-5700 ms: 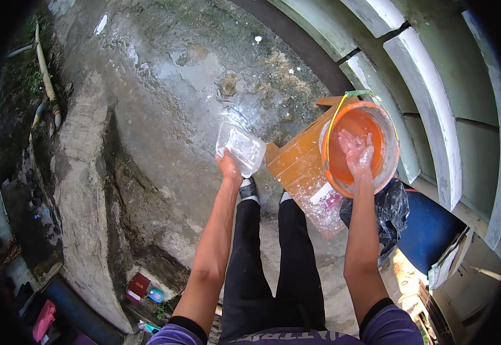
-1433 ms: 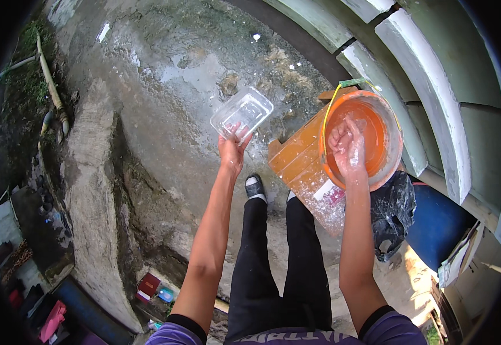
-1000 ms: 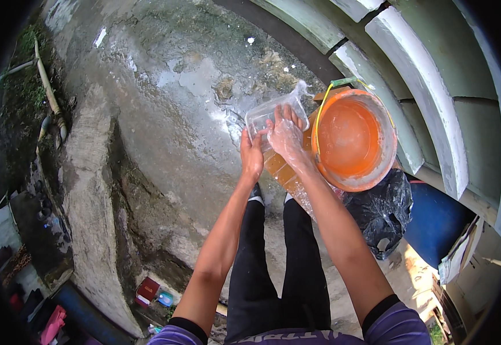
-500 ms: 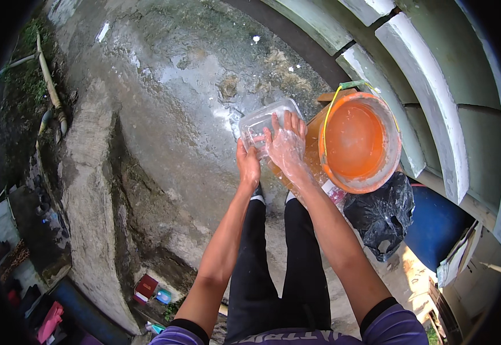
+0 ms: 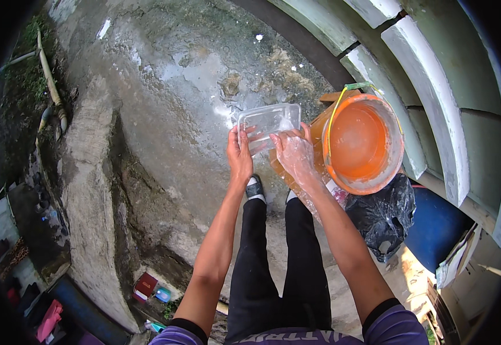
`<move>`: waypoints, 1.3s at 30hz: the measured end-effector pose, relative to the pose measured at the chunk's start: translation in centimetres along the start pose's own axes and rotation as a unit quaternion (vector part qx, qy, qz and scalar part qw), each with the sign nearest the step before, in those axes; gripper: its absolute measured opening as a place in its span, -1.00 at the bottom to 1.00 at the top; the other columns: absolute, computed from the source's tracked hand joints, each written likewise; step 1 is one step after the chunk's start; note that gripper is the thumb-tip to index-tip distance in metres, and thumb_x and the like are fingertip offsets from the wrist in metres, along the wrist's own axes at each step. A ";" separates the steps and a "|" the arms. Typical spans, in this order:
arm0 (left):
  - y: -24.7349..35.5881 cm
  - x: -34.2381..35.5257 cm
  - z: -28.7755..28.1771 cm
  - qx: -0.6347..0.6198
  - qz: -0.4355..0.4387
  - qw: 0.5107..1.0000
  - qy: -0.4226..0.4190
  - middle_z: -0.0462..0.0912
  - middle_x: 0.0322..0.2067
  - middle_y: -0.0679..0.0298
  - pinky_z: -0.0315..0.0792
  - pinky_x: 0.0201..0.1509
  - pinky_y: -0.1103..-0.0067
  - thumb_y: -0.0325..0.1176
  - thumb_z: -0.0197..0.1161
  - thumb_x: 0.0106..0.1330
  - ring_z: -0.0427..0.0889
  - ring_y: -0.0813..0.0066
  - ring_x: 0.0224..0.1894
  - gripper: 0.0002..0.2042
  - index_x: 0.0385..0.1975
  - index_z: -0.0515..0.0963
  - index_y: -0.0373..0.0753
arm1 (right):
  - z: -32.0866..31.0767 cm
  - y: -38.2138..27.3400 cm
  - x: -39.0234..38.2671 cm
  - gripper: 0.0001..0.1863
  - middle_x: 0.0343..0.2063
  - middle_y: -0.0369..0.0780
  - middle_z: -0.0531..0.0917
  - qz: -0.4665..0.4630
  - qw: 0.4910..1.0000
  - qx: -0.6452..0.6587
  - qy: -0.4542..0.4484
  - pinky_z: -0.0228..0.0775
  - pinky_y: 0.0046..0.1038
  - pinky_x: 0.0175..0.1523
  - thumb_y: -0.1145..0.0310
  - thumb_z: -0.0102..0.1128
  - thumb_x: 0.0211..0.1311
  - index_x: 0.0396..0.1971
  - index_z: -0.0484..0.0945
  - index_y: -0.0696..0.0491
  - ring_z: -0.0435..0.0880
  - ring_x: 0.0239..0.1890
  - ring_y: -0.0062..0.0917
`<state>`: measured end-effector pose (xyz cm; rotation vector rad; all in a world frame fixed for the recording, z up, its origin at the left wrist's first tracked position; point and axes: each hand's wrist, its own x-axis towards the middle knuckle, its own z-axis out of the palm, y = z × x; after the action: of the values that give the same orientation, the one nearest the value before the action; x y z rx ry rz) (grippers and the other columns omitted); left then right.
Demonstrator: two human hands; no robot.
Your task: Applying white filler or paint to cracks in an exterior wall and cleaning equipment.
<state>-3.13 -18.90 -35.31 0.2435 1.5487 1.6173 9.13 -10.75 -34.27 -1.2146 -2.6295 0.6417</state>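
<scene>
I hold a clear rectangular plastic container out in front of me, above the wet concrete ground. My left hand grips its near left edge. My right hand, wet and soapy, grips its near right side. Just to the right stands an orange bucket with cloudy water, resting on a wooden stool. My legs in black trousers and one shoe show below the hands.
A black plastic bag and a blue tarp-covered thing lie at the right by white concrete steps. A low concrete ledge runs down the left, with small red and blue items at its foot.
My right hand came out of the orange bucket and joined the left on the clear container, which moved from arm's length to in front of the bucket. Both hands now hold it slightly lower.
</scene>
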 end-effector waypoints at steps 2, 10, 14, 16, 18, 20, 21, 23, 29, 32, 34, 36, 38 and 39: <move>-0.8 0.0 -0.1 0.066 0.025 0.997 0.006 0.59 -0.08 0.14 0.50 -0.14 0.54 -0.14 -0.12 0.52 0.62 0.39 -0.12 -0.66 0.06 0.33 -0.27 | 0.4 -1.1 -0.1 -0.67 -0.43 -0.16 0.69 -0.008 0.999 -0.039 -0.015 0.08 -0.18 0.31 0.19 0.06 0.31 -0.43 0.67 0.11 0.64 -0.23 -0.37; -1.2 -0.3 -0.1 -0.066 -0.066 0.992 0.081 0.59 -0.08 0.17 0.45 -0.05 0.52 -0.12 -0.15 0.53 0.55 0.47 -0.16 -0.65 0.07 0.33 -0.25 | 0.5 -2.1 1.2 -0.70 -0.50 -0.22 0.66 -0.089 0.991 0.103 -0.002 0.10 -0.19 0.26 0.25 0.05 0.31 -0.49 0.66 0.09 0.63 -0.28 -0.37; -0.2 -0.4 -0.1 0.027 -0.001 0.996 0.089 0.59 -0.09 0.21 0.44 -0.02 0.56 -0.14 -0.16 0.54 0.53 0.47 -0.10 -0.65 0.06 0.35 -0.27 | 0.4 0.0 1.6 -0.69 -0.49 -0.21 0.64 -0.020 0.999 -0.024 0.036 0.14 -0.17 0.21 0.19 0.06 0.29 -0.47 0.67 0.07 0.60 -0.32 -0.36; -0.5 0.1 -1.1 0.090 0.051 0.992 0.077 0.59 -0.09 0.21 0.44 -0.03 0.58 -0.14 -0.17 0.54 0.53 0.48 -0.09 -0.65 0.05 0.36 -0.28 | 0.4 -1.5 0.7 -0.72 -0.31 -0.19 0.65 -0.076 0.996 0.020 -0.030 0.11 -0.17 0.22 0.20 0.08 0.29 -0.29 0.67 0.07 0.59 -0.16 -0.38; -0.1 0.6 -1.2 0.142 0.095 0.982 0.075 0.58 -0.10 0.21 0.43 -0.03 0.61 -0.15 -0.15 0.54 0.53 0.52 -0.10 -0.66 0.03 0.39 -0.28 | 0.9 -2.7 -0.3 -0.73 -0.21 -0.19 0.63 -0.098 0.990 0.101 -0.033 0.06 -0.16 0.25 0.21 0.08 0.29 -0.20 0.64 0.06 0.55 -0.05 -0.39; 0.2 0.1 -0.7 0.126 0.086 0.984 0.088 0.57 -0.09 0.19 0.46 -0.04 0.57 -0.15 -0.16 0.54 0.54 0.47 -0.08 -0.66 0.03 0.37 -0.28 | 1.2 -2.6 -0.6 -0.71 -0.11 -0.19 0.61 -0.118 0.976 0.179 -0.033 0.01 -0.14 0.28 0.23 0.09 0.28 -0.11 0.62 0.05 0.50 0.07 -0.40; 0.4 0.0 -0.4 0.109 0.077 0.986 0.098 0.57 -0.08 0.17 0.50 -0.05 0.52 -0.16 -0.16 0.54 0.55 0.42 -0.06 -0.67 0.04 0.35 -0.28 | 1.3 -1.9 -0.8 -0.70 -0.08 -0.20 0.59 -0.125 0.982 0.141 -0.013 -0.04 -0.13 0.31 0.24 0.10 0.28 -0.08 0.60 0.05 0.44 0.15 -0.41; 0.7 0.0 -0.3 0.012 0.013 0.994 0.108 0.56 -0.07 0.14 0.54 -0.08 0.45 -0.17 -0.17 0.54 0.56 0.34 -0.03 -0.67 0.05 0.32 -0.30 | 1.3 -0.3 -0.8 -0.73 0.01 -0.24 0.54 -0.091 0.994 0.028 0.049 -0.14 -0.12 0.34 0.27 0.11 0.28 -0.09 0.59 0.02 0.30 0.29 -0.39; -2.0 0.9 -1.8 -0.131 -0.130 0.974 0.129 0.47 0.02 0.03 0.64 -0.07 0.25 -0.27 -0.18 0.52 0.55 0.10 0.04 -0.70 0.10 0.23 -0.33 | 0.6 -0.1 -1.0 -0.72 0.16 -0.18 0.36 -0.029 0.989 0.089 0.117 -0.07 -0.05 0.32 0.36 0.17 0.21 -0.07 0.53 0.05 0.21 0.32 -0.27; -2.4 0.4 -1.8 -0.137 -0.155 0.971 0.121 0.42 0.06 0.01 0.62 0.02 0.24 -0.32 -0.18 0.51 0.54 0.11 0.05 -0.69 0.14 0.21 -0.35 | 0.7 0.3 -0.6 -0.66 0.24 -0.13 0.27 0.016 0.973 0.181 0.141 -0.15 -0.03 0.34 0.40 0.14 0.20 0.01 0.49 0.01 0.15 0.35 -0.23; -2.2 -0.3 -1.0 -0.127 -0.160 0.973 0.105 0.41 0.08 0.01 0.62 0.04 0.24 -0.35 -0.18 0.51 0.55 0.12 0.03 -0.69 0.15 0.20 -0.35 | 0.8 1.1 -0.4 -0.60 0.30 -0.09 0.20 0.019 0.974 0.175 0.141 -0.22 -0.03 0.36 0.43 0.12 0.19 0.07 0.47 -0.04 0.09 0.39 -0.19; -1.2 -1.2 -0.1 -0.038 -0.110 0.984 0.138 0.49 0.02 0.04 0.57 -0.01 0.36 -0.43 -0.16 0.47 0.55 0.24 -0.01 -0.70 0.14 0.23 -0.37 | -0.4 0.6 -0.1 -0.43 0.41 -0.09 0.05 -0.031 0.999 0.009 0.031 -0.34 0.05 0.38 0.51 0.13 0.05 0.16 0.41 -0.08 -0.08 0.46 -0.17; -1.7 -1.6 -0.7 0.006 -0.079 0.989 0.123 0.51 0.00 0.05 0.51 0.02 0.41 -0.44 -0.15 0.47 0.54 0.31 -0.03 -0.71 0.12 0.26 -0.37 | -1.0 -0.2 0.5 -0.31 0.46 -0.10 -0.11 -0.033 0.999 0.032 0.011 -0.43 0.12 0.37 0.55 0.11 -0.05 0.23 0.36 -0.06 -0.19 0.49 -0.21; -2.0 -1.7 -1.1 0.050 -0.047 0.992 0.109 0.53 -0.02 0.06 0.44 0.04 0.46 -0.44 -0.14 0.46 0.53 0.39 -0.06 -0.72 0.09 0.28 -0.37 | -1.2 -0.6 0.9 -0.32 0.44 -0.10 -0.03 -0.035 0.999 0.021 -0.002 -0.43 0.11 0.38 0.56 0.10 -0.04 0.23 0.36 -0.01 -0.16 0.49 -0.26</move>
<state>-1.94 -21.12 -36.60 0.0483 1.7816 1.5354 8.55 -10.02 -32.92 -1.1054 -2.6349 0.6844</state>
